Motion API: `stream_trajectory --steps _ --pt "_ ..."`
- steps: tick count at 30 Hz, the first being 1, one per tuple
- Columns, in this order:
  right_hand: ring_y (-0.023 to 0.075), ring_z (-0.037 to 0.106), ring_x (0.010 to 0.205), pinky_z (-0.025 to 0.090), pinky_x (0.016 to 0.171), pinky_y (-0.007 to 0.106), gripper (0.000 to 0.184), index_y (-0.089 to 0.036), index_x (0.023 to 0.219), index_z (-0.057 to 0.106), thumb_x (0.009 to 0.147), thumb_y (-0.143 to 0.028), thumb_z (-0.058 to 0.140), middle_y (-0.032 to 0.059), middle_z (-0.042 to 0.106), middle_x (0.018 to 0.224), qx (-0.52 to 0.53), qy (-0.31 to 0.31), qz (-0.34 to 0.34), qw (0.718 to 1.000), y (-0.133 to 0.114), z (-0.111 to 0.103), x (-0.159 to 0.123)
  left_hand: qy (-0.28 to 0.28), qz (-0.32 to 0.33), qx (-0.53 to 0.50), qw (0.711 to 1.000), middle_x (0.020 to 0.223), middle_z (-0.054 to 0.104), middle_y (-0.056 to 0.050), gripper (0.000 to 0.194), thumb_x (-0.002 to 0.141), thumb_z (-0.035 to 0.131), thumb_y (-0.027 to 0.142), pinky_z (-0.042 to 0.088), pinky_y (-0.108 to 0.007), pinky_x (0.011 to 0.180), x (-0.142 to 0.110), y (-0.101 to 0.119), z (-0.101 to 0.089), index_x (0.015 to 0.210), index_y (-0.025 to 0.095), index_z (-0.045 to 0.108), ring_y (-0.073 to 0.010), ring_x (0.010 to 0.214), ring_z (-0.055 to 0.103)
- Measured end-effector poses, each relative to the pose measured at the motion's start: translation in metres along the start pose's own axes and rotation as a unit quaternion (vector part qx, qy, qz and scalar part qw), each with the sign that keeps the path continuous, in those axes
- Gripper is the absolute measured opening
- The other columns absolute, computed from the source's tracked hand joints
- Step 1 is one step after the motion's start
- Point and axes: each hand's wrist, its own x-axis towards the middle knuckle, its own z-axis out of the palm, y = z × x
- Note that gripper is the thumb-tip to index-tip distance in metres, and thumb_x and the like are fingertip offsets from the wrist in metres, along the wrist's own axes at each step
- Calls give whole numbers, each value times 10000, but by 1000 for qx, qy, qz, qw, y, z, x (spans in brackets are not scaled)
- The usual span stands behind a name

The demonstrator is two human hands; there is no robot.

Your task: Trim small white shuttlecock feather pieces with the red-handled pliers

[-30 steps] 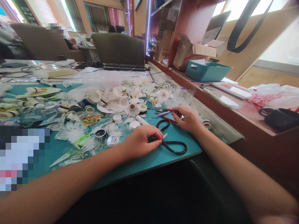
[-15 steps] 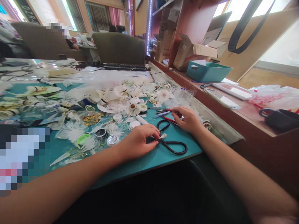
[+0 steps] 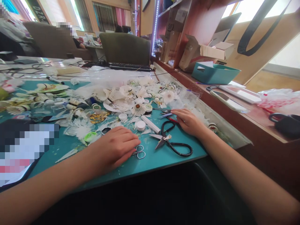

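Note:
My left hand (image 3: pixel 114 147) lies palm down on the teal mat (image 3: pixel 154 161). Its fingers are pressed together over small silver scissors (image 3: pixel 140 152), whose finger loops stick out at the fingertips. To the right, black-handled shears (image 3: pixel 174 142) lie on the mat with their blades apart, and a white scrap rests at their pivot. My right hand (image 3: pixel 187 121) rests beyond them, with its fingers curled on a thin red-handled tool (image 3: pixel 172 119). White feathers and shuttlecocks (image 3: pixel 138 108) are heaped behind both hands.
Small round white caps (image 3: pixel 141 125) and a white stick (image 3: pixel 150 124) lie between the hands. A wooden ledge on the right carries a teal bin (image 3: pixel 214 73), a phone (image 3: pixel 228 100) and plastic bags (image 3: pixel 278 100). A keyboard (image 3: pixel 128 66) and chairs stand at the back.
My left hand has left the black shears and moved left onto the small silver scissors. The shears now lie uncovered with their blades open. My right hand has stayed put.

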Motion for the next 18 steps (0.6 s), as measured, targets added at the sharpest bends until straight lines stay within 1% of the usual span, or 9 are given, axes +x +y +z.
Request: stream_trajectory --steps 2,5,8,10,12,14,18 --pt "303 638 1299 505 1114 540 400 -245 1338 688 1047 -239 414 102 698 1416 0 -18 -6 1000 0 1 0 -4 4 40 999 1051 798 -102 250 1024 488 153 494 -456 955 -7 -4 -2 1118 180 718 -275 955 706" --pt "316 623 1318 499 1113 566 415 -237 1336 691 1052 -233 390 106 686 1435 -7 -35 -8 999 0 0 0 -10 1 73 997 961 786 -82 237 998 494 133 470 -458 1005 -13 -9 -1 1053 195 716 -260 920 696" --pt "320 613 1331 494 1120 574 416 -230 1351 681 1060 -237 384 114 676 1448 -15 -49 -15 999 0 0 -1 -21 -10 108 994 845 745 -65 237 955 502 105 429 -515 1084 -15 -12 2 983 195 720 -266 893 674" --pt "328 613 1331 495 1116 585 413 -229 1354 678 1064 -244 384 122 676 1444 -19 -52 -18 998 2 1 -2 -24 -15 127 992 808 723 -60 261 933 496 64 405 -543 1130 -15 -11 3 937 187 726 -265 888 663" --pt "338 618 1323 497 1109 597 407 -231 1345 682 1067 -251 385 130 681 1432 -22 -50 -20 998 4 2 -2 -20 -20 139 990 823 718 -59 279 915 500 23 387 -550 1170 -14 -10 3 912 177 733 -258 905 659" --pt "343 622 1319 499 1106 598 395 -233 1331 688 1065 -257 397 134 683 1426 -24 -47 -24 998 7 4 -3 -20 -31 147 988 882 722 -64 293 885 517 -15 366 -566 1203 -13 -8 1 925 168 743 -260 955 661" --pt "330 638 1298 515 1094 573 378 -251 1311 693 1065 -259 406 126 696 1398 -28 -39 -30 998 10 5 -3 -24 -38 145 988 1075 739 -97 342 835 552 -42 353 -623 1215 -15 -9 0 1011 173 752 -295 1093 656"
